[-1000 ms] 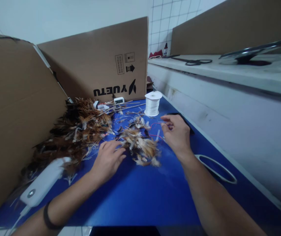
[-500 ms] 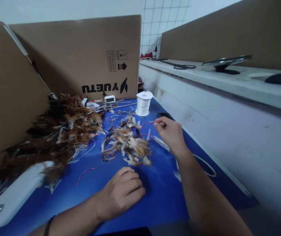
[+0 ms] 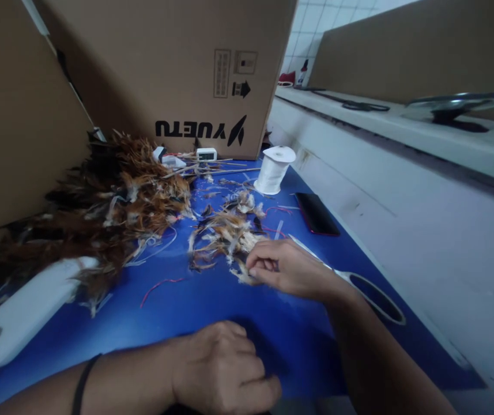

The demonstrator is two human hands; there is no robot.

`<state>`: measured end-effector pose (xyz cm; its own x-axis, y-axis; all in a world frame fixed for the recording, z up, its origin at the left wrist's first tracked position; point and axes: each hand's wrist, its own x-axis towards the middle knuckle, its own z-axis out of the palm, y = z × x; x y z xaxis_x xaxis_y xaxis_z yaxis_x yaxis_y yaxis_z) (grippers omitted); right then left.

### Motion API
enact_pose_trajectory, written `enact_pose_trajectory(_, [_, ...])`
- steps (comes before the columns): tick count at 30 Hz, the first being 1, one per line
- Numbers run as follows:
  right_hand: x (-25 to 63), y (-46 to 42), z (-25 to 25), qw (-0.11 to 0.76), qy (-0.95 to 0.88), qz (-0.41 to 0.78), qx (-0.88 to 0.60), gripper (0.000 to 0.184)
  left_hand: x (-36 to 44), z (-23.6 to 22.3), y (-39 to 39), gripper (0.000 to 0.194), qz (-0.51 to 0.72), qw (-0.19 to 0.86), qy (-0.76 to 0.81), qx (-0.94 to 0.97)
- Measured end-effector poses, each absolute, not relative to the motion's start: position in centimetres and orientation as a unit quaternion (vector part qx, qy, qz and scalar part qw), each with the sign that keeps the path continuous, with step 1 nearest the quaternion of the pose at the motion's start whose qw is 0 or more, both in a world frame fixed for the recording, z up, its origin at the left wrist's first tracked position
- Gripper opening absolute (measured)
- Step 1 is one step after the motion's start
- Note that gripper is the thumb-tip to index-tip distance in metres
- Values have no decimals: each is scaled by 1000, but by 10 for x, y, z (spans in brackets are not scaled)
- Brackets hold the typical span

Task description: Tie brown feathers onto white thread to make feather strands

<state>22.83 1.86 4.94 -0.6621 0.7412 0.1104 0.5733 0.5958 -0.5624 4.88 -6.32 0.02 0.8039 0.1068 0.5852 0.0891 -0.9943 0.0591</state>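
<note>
My left hand (image 3: 229, 369) is curled closed above the front edge of the blue table; its palm side is hidden, and nothing shows sticking out of it. My right hand (image 3: 287, 268) has thumb and forefinger pinched together at the near right edge of a loose pile of brown and cream feathers (image 3: 221, 233). Whatever may sit in that pinch is too small to make out. White-handled scissors (image 3: 379, 297) lie partly under my right wrist, blades pointing toward the feathers. Behind the hand, a thin red thread (image 3: 279, 208) trails from a small feather tuft (image 3: 247, 202).
Bundled brown feathers (image 3: 138, 196) fill the left side, beside a white handheld device (image 3: 30, 308). A white spool (image 3: 274, 172), a dark phone (image 3: 317, 213) and a small digital display (image 3: 206, 154) stand or lie farther back. Cardboard (image 3: 143, 63) and a white ledge (image 3: 342, 106) border the table.
My right hand has come back from the red thread toward me and left, to the feather pile's edge. The phone now shows fully. My left hand appears lower and closer in the picture; the view has shifted.
</note>
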Motion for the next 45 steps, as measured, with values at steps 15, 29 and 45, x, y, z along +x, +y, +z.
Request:
enact_pose_trajectory(15, [215, 18, 35, 155, -901, 190, -357, 13, 40, -5, -52, 15, 366, 31, 217, 904])
enact_pose_trajectory(29, [221, 15, 51, 155, -855, 330, -369, 11, 24, -9, -21, 18, 385, -11, 381, 840])
enact_pose_trajectory(45, [221, 14, 58, 176, -785, 436, -403, 18, 24, -6, -19, 18, 385, 43, 375, 842])
